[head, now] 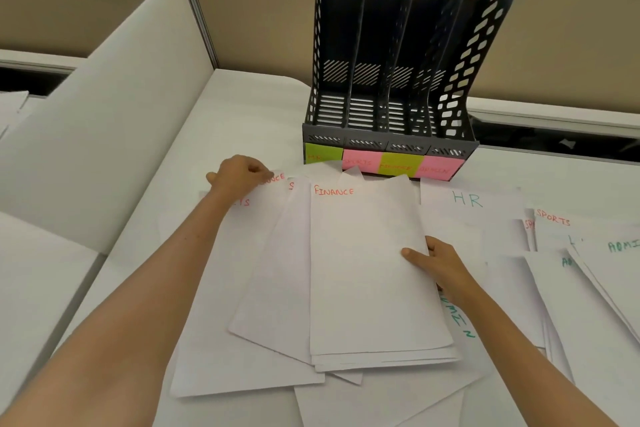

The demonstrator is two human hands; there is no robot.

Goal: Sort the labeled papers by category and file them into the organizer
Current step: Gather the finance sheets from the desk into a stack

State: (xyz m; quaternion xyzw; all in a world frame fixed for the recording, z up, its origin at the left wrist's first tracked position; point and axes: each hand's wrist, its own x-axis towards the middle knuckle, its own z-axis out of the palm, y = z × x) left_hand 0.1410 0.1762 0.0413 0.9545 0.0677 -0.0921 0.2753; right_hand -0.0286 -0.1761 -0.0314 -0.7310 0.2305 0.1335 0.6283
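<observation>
Gripping "FINANCE" papers: left hand (239,174) pinching one sheet (275,178), right hand (437,262) the stack (367,270).

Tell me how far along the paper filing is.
Nothing filed: all four slots of the organizer are empty. In hand: the right hand steadies a FINANCE stack, and the left hand pinches another finance sheet. Left: HR sheet, SPORTS sheets and ADMIN sheets lie loose.

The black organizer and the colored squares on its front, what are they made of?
The organizer looks like dark grey matte plastic: thin moulded dividers with punched slots and holes. The colored squares look like paper sticky notes, flat, dull green and pink, with handwriting on them.
</observation>
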